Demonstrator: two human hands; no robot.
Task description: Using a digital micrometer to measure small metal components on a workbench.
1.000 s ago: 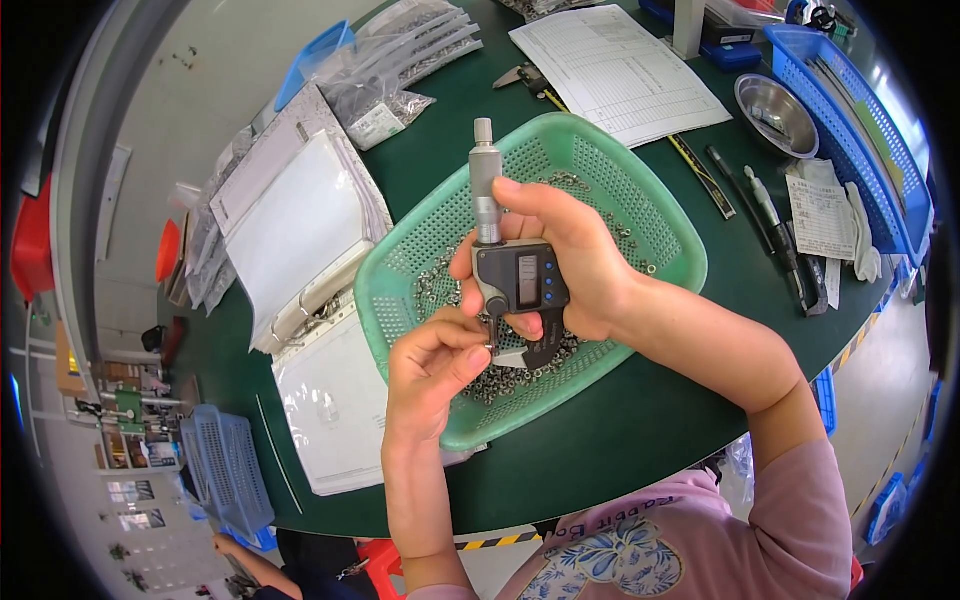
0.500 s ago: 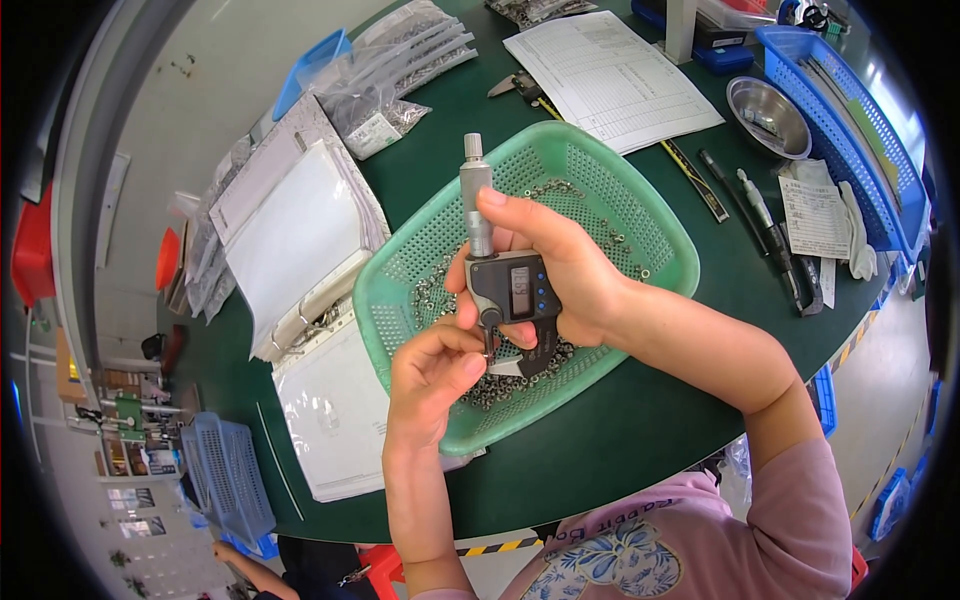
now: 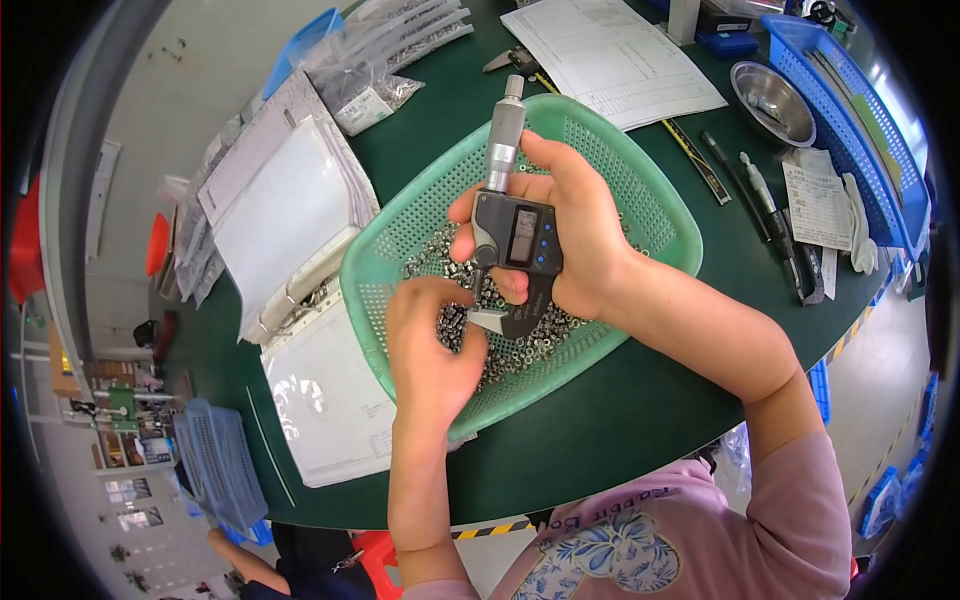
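My right hand (image 3: 580,220) is wrapped round a digital outside micrometer (image 3: 522,240), a dark frame with a small display, blue buttons and a silver thimble. Its thumb lies beside the thimble, and the measuring jaw points down over the green perforated basket (image 3: 655,190). My left hand (image 3: 430,345) is lowered into the basket's left part, by the micrometer's anvil. Thumb and forefinger stand apart there, with small metal nuts (image 3: 540,340) showing between them; the other fingers are hidden. No part is visible in the micrometer's jaw.
An open ring binder (image 3: 300,300) lies left of the basket, with bagged parts (image 3: 375,100) behind it. Printed sheets (image 3: 615,60) lie at the back. To the right are a steel bowl (image 3: 800,130), another micrometer (image 3: 765,205), white gloves (image 3: 860,225) and a blue basket (image 3: 905,215).
My left hand has left the micrometer's jaw, where thumb and finger were pinched, and moved down among the nuts, its fingers now apart. The micrometer has shifted up and tilted slightly right.
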